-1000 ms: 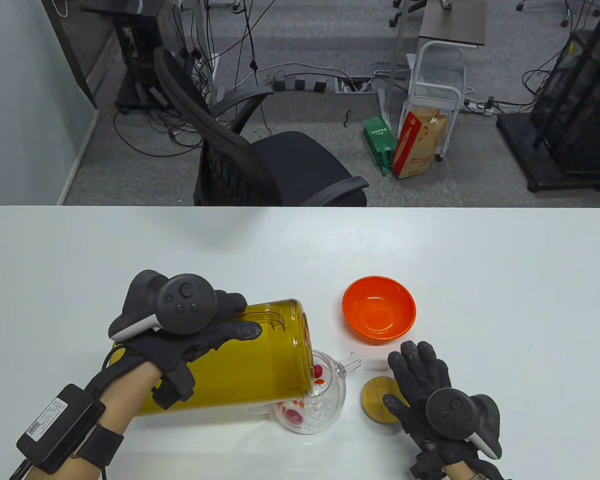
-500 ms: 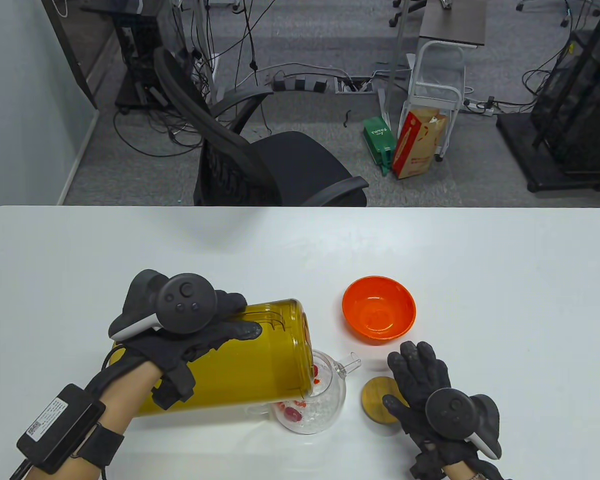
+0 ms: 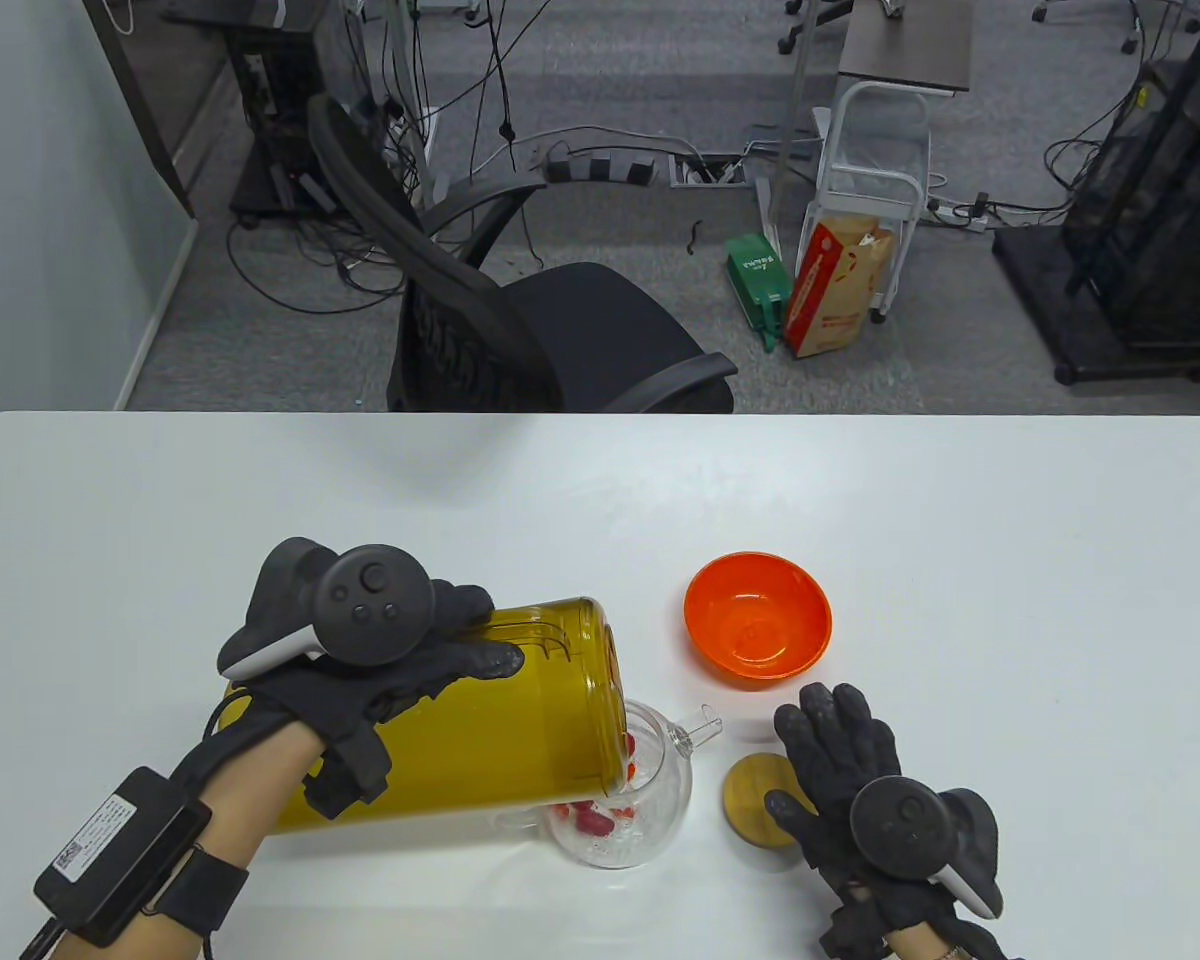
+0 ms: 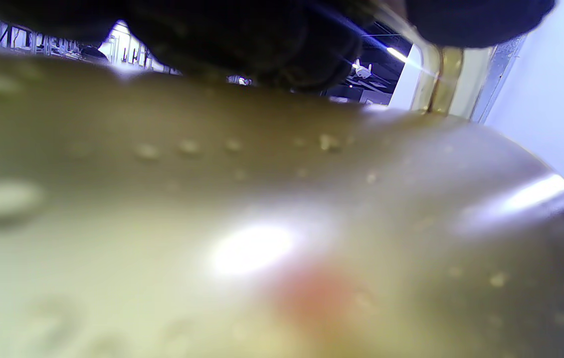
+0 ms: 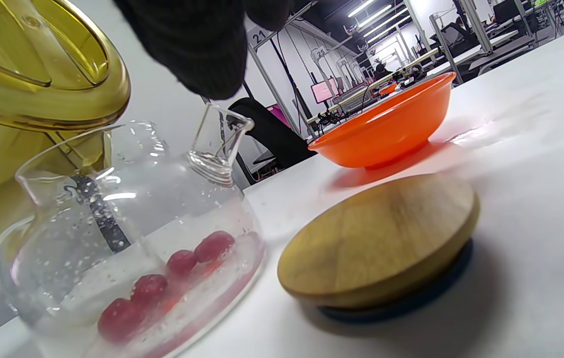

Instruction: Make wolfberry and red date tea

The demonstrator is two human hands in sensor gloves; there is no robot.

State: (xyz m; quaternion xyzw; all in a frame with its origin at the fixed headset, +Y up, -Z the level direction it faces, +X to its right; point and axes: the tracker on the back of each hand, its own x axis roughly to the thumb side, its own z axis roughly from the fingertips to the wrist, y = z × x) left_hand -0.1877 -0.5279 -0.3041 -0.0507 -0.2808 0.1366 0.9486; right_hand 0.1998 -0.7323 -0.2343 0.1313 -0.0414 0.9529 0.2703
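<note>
My left hand (image 3: 390,660) grips a large yellow transparent pitcher (image 3: 480,720), tipped on its side with its mouth over a clear glass teapot (image 3: 635,800). The pitcher fills the left wrist view (image 4: 262,223). The teapot (image 5: 128,248) holds water with red dates (image 5: 172,278) floating in it. A round wooden lid (image 3: 760,800) lies on the table right of the teapot. My right hand (image 3: 840,760) lies flat with spread fingers, resting on the table at the lid's right edge and holding nothing. The lid also shows in the right wrist view (image 5: 381,238).
An empty orange bowl (image 3: 758,618) stands behind the lid, also in the right wrist view (image 5: 386,124). The white table (image 3: 1010,600) stretches to the right and back. A black office chair (image 3: 520,320) stands beyond the far edge.
The hands and pitcher hold their positions. The red dates have shifted in the teapot as water comes in.
</note>
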